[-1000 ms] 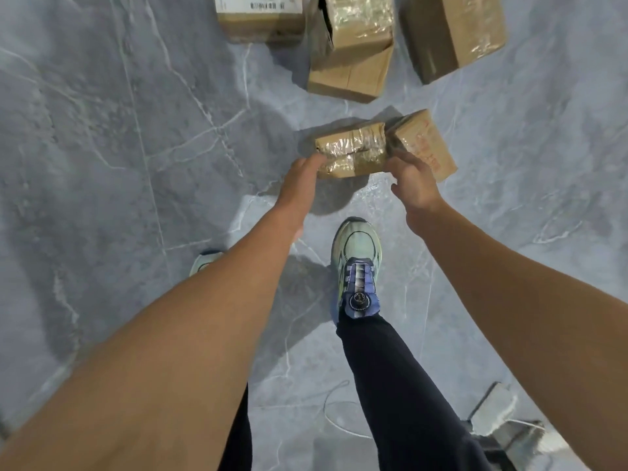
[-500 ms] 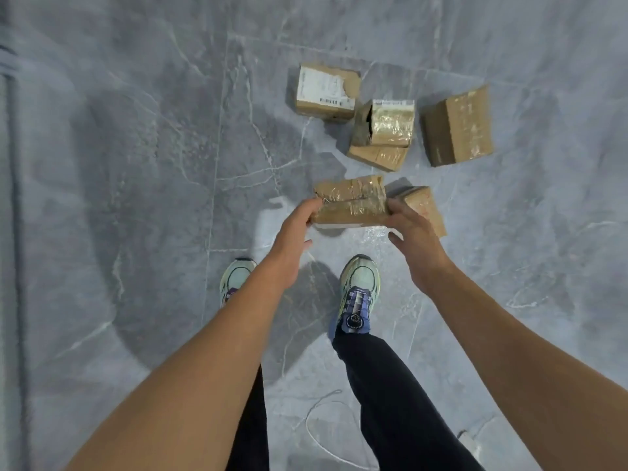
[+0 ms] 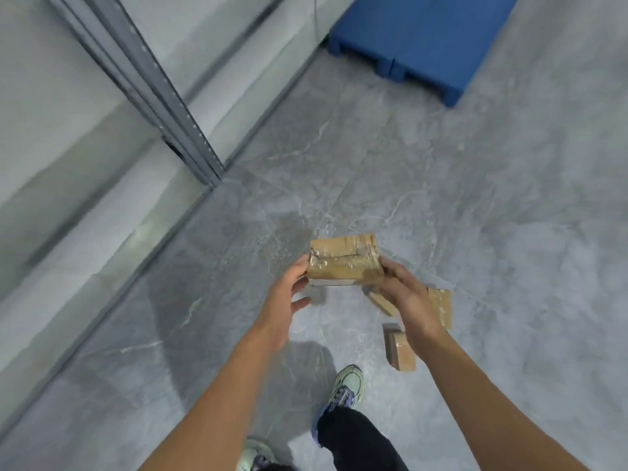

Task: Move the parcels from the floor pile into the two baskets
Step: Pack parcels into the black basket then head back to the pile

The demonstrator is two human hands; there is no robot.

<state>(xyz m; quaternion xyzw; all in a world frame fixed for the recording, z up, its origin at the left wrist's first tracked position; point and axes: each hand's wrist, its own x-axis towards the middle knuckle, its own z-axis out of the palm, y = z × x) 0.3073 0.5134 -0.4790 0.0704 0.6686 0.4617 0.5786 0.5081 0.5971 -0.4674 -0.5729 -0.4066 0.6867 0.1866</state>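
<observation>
**Lifted, and Nowhere to Drop It Yet**

The left hand (image 3: 289,297) cups the left end of the parcel (image 3: 343,263) with bent fingers. The parcel hangs between both hands, its long side running hand to hand. The right hand (image 3: 404,294) wraps its right end. Shiny tape covers it, and I can read no words. I see no baskets, so I think carrying comes next.

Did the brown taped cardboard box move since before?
Yes. The brown taped cardboard box rose off the grey marble floor, leaving the small brown parcel lying there.

Grey marbled floor (image 3: 475,205), blue pallet (image 3: 428,39), grey metal upright (image 3: 163,96) by pale wall (image 3: 51,96)
</observation>
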